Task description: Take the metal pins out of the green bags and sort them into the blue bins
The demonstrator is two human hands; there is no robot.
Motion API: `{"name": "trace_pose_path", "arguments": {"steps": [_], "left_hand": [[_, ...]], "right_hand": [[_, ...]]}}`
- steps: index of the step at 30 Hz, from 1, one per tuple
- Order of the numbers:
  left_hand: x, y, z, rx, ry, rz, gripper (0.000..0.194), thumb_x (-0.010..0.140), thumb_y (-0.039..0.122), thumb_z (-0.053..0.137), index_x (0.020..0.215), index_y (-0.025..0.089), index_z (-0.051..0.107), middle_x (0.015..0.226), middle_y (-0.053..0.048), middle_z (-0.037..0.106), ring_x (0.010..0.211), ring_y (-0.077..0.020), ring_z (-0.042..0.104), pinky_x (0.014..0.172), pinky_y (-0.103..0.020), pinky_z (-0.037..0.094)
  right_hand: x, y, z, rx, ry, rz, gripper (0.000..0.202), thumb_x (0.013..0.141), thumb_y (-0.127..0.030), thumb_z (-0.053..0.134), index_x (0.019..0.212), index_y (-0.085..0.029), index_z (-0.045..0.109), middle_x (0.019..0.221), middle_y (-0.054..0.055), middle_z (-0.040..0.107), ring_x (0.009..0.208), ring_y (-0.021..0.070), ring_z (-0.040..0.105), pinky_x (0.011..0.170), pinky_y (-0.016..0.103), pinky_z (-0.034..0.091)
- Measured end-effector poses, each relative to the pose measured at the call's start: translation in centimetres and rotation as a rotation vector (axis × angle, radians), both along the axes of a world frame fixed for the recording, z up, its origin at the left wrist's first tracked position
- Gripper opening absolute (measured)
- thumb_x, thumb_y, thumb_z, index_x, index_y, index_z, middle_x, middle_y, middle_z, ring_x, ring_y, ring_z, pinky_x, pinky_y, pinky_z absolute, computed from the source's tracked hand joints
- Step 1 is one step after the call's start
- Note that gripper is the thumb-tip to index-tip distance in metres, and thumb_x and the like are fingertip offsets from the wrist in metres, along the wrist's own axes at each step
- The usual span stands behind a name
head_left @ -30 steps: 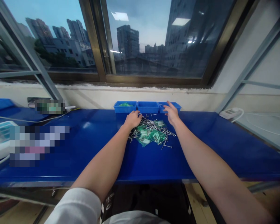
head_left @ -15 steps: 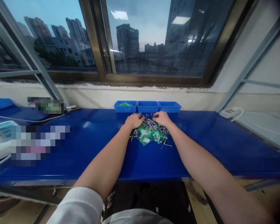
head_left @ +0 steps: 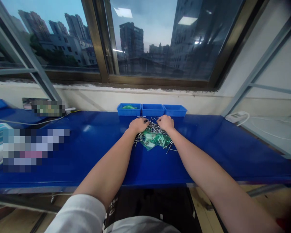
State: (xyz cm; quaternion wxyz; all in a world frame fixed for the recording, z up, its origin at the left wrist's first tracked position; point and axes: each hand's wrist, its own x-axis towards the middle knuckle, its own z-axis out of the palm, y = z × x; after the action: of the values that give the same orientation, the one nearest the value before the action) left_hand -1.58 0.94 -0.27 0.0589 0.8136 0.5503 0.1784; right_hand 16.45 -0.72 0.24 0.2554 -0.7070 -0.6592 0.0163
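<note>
A pile of long metal screws (head_left: 157, 128) lies on the blue table. Small green-tinted clear bags (head_left: 149, 141) with pale pieces and screws in them rest on the near side of the heap. My left hand (head_left: 137, 125) is at the pile's left edge, its fingers curled over screws, some of which poke out beyond the fingertips. Across from it, my right hand (head_left: 166, 123) has thumb and fingers pinched together at the far right of the heap, with a thin screw showing at the tips. The palms hide part of the pile.
Three blue bins stand in a row behind the pile; the left bin (head_left: 129, 110) holds green bags, beside the middle bin (head_left: 152, 109) and right bin (head_left: 175, 110). A white device (head_left: 237, 117) with a cable sits at right. Blurred items and a cable lie left.
My right hand has shifted slightly left, closer to my left hand. My left hand stays nearly in place over the screws. The whole view has moved slightly.
</note>
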Motion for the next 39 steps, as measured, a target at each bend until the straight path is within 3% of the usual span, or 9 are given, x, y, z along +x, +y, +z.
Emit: {"name": "trace_pose_path", "arguments": {"steps": [7, 13, 16, 20, 26, 30, 35, 39], "left_hand": [[0.0, 0.2, -0.1, 0.026, 0.029, -0.015, 0.047, 0.084, 0.054, 0.037, 0.111, 0.025, 0.063, 0.12, -0.009, 0.061, 0.105, -0.0271, 0.059, 0.085, -0.034, 0.045], [0.1, -0.3, 0.4, 0.114, -0.005, 0.014, 0.05, 0.084, 0.052, 0.042, 0.118, 0.018, 0.057, 0.118, -0.014, 0.06, 0.107, -0.0287, 0.056, 0.089, -0.037, 0.043], [0.3, -0.7, 0.9, 0.232, -0.091, -0.064, 0.047, 0.084, 0.043, 0.048, 0.124, 0.017, 0.052, 0.12, -0.012, 0.059, 0.111, -0.0253, 0.054, 0.094, -0.034, 0.041], [0.5, -0.9, 1.3, 0.259, -0.172, -0.194, 0.028, 0.086, 0.032, 0.048, 0.107, 0.019, 0.061, 0.107, -0.007, 0.065, 0.1, -0.02, 0.058, 0.09, -0.03, 0.042], [0.4, -0.7, 1.4, 0.283, -0.228, -0.181, 0.022, 0.087, 0.027, 0.044, 0.09, 0.02, 0.064, 0.089, -0.006, 0.068, 0.083, -0.0197, 0.061, 0.077, -0.028, 0.044], [0.3, -0.7, 1.4, 0.291, -0.256, -0.195, 0.024, 0.087, 0.028, 0.042, 0.089, 0.02, 0.064, 0.087, -0.006, 0.068, 0.081, -0.0191, 0.061, 0.076, -0.028, 0.043], [0.4, -0.9, 1.5, 0.265, -0.343, -0.218, 0.028, 0.088, 0.036, 0.042, 0.092, 0.019, 0.063, 0.09, -0.005, 0.067, 0.083, -0.0181, 0.06, 0.078, -0.028, 0.044], [0.2, -0.6, 1.2, 0.264, -0.409, -0.115, 0.033, 0.088, 0.042, 0.04, 0.097, 0.017, 0.06, 0.097, -0.007, 0.066, 0.09, -0.0196, 0.059, 0.083, -0.03, 0.043]], "right_hand": [[0.1, 0.7, -0.3, -0.03, 0.032, 0.022, 0.011, 0.068, -0.018, 0.065, 0.075, -0.019, 0.072, 0.083, 0.013, 0.069, 0.084, 0.0251, 0.064, 0.075, 0.033, 0.045], [0.0, 0.4, -0.2, 0.033, 0.0, 0.085, 0.015, 0.072, -0.015, 0.061, 0.084, -0.019, 0.068, 0.094, 0.013, 0.068, 0.093, 0.0263, 0.061, 0.079, 0.033, 0.042], [0.1, 0.5, -0.2, 0.107, -0.044, 0.166, 0.014, 0.078, -0.017, 0.054, 0.085, -0.018, 0.066, 0.094, 0.012, 0.067, 0.094, 0.024, 0.059, 0.081, 0.032, 0.04], [0.0, 0.3, 0.0, 0.175, -0.014, 0.305, 0.016, 0.083, -0.02, 0.048, 0.083, -0.017, 0.063, 0.09, 0.01, 0.066, 0.091, 0.0207, 0.057, 0.082, 0.029, 0.039], [-0.5, -0.2, 0.5, 0.142, 0.419, 0.486, 0.015, 0.082, -0.026, 0.045, 0.084, -0.018, 0.058, 0.067, 0.0, 0.062, 0.065, 0.0132, 0.057, 0.067, 0.025, 0.042], [-0.7, -0.2, 0.7, 0.136, 0.663, 0.549, 0.017, 0.071, -0.035, 0.059, 0.073, -0.018, 0.058, 0.068, 0.0, 0.062, 0.064, 0.013, 0.056, 0.063, 0.025, 0.044], [-0.3, -0.5, 1.1, 0.12, 0.882, 0.512, 0.021, 0.065, -0.039, 0.062, 0.067, -0.018, 0.059, 0.058, 0.0, 0.06, 0.051, 0.0116, 0.051, 0.054, 0.025, 0.041], [0.9, -0.2, 1.2, 0.279, 0.842, 0.358, 0.019, 0.065, -0.037, 0.061, 0.063, -0.017, 0.06, 0.053, 0.0, 0.058, 0.051, 0.0129, 0.052, 0.055, 0.026, 0.042]]}}
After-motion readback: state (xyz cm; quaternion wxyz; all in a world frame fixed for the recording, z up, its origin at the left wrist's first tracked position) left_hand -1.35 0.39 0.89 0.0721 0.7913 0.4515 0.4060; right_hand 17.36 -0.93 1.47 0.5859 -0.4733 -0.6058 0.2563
